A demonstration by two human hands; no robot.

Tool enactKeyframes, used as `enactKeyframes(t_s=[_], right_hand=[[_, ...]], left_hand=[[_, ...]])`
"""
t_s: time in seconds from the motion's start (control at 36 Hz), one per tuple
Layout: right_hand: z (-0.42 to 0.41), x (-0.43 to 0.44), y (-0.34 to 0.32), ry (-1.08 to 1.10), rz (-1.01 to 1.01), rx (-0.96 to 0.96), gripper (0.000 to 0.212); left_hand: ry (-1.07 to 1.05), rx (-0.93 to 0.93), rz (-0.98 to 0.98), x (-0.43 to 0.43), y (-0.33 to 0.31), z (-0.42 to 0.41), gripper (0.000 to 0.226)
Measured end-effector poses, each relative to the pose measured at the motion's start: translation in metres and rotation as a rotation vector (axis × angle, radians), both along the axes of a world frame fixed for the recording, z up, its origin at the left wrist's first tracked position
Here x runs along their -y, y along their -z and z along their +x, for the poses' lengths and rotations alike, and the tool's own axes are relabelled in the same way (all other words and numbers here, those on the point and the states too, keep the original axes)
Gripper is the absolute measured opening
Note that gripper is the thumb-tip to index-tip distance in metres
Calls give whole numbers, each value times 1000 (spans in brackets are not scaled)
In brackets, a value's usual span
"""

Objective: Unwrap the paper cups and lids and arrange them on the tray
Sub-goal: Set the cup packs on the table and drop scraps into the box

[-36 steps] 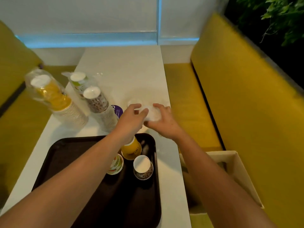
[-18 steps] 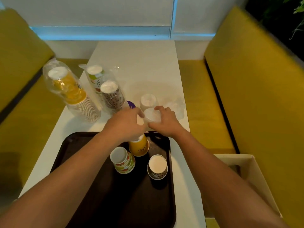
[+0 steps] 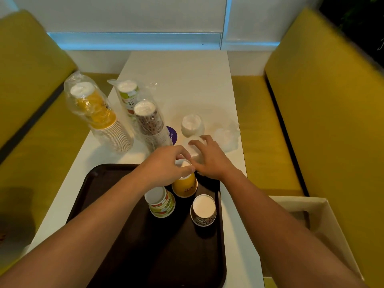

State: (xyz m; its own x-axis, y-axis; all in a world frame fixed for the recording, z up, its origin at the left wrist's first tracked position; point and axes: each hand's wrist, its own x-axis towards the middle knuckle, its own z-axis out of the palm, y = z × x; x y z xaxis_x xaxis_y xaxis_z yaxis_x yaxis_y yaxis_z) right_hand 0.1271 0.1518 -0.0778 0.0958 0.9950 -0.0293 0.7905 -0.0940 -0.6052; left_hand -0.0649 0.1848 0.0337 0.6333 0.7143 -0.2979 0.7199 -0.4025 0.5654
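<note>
A dark brown tray (image 3: 116, 235) lies at the near end of the white table. Three paper cups stand on it: a yellow cup (image 3: 185, 189), a green-and-white cup (image 3: 163, 204) and a brown patterned cup (image 3: 203, 212). My left hand (image 3: 164, 165) pinches a white lid (image 3: 182, 165) right on top of the yellow cup. Just beyond the tray's far edge, my right hand (image 3: 211, 157) curls over a stack of white lids (image 3: 194, 149) in clear plastic. Another upright stack of white lids (image 3: 192, 125) stands behind it.
Three plastic-wrapped cup stacks lean on the table's left side: yellow (image 3: 99, 117), green (image 3: 127, 95) and brown patterned (image 3: 148, 122). Crumpled clear wrap (image 3: 227, 136) lies near the right edge. A purple sticker (image 3: 172, 135) is on the table. An open cardboard box (image 3: 324, 223) sits on the yellow bench.
Both hands came back toward the tray. My left hand now holds a white lid over the yellow cup, while my right hand stays on the lid stack.
</note>
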Motion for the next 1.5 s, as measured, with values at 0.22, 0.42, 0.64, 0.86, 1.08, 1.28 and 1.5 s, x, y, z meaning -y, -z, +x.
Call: enactKeyframes(t_s=[0.22,0.42,0.64,0.86,1.08,1.28,1.5], right_hand=[[18,7,-16,53,-46,-62,64],[18,5,-3,52,-147,112,69],[9,11,4,72,-155,274,66],[5,27,-15,203,55,219,54],[2,40,-52,293,324,-8,38],[-25,48,-114,383,475,-207,28],[-91,42,-168,311,555,-310,31]], left_hand=[[6,-17,-19,-1,-1,0,40],[2,-20,-14,-1,0,3,42],[7,-16,0,0,-2,3,40],[-45,47,2,5,-3,3,42],[-180,216,81,15,-26,-7,32],[-313,366,208,28,-56,-39,15],[-467,461,287,14,-60,-108,6]])
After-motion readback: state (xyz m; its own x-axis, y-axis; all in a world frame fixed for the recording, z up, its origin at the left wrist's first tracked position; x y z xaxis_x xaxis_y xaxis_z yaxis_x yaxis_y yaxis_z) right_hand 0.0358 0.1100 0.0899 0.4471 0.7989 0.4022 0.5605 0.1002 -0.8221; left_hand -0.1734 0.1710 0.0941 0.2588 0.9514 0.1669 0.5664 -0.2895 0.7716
